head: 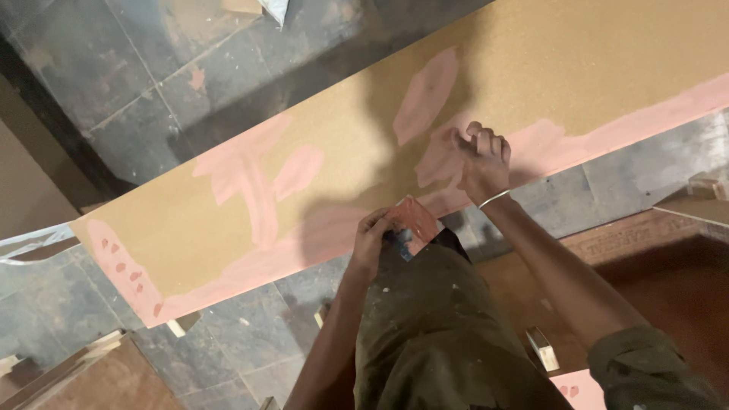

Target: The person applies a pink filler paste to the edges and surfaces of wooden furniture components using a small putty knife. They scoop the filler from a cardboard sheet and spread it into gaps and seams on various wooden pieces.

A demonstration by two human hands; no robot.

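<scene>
- Head view: left hand (370, 237) grips a putty-smeared scraper (412, 220) at the board's (319, 114) near edge.
- Right hand (482, 156), fingers curled shut, rubs pink filler (427, 93) onto the board.
- Advice: press evenly, feathering patch edges thin.

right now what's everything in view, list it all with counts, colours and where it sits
board: one, tan, long, running diagonally across the middle, raised above the floor
filler patches: several, pink, smeared on the board's face and along its near edge
scraper: one flat piece coated reddish-pink, at the board's near edge
floor tiles: many, dark grey, under and around the board
wood blocks: a few, pale, on the floor near the board
wooden panel: one, reddish-brown, at right
bangle: one, silvery, on the right wrist
trousers: dark green, paint-flecked
left hand: gripping the scraper
right hand: curled, on a pink patch on the board
</scene>
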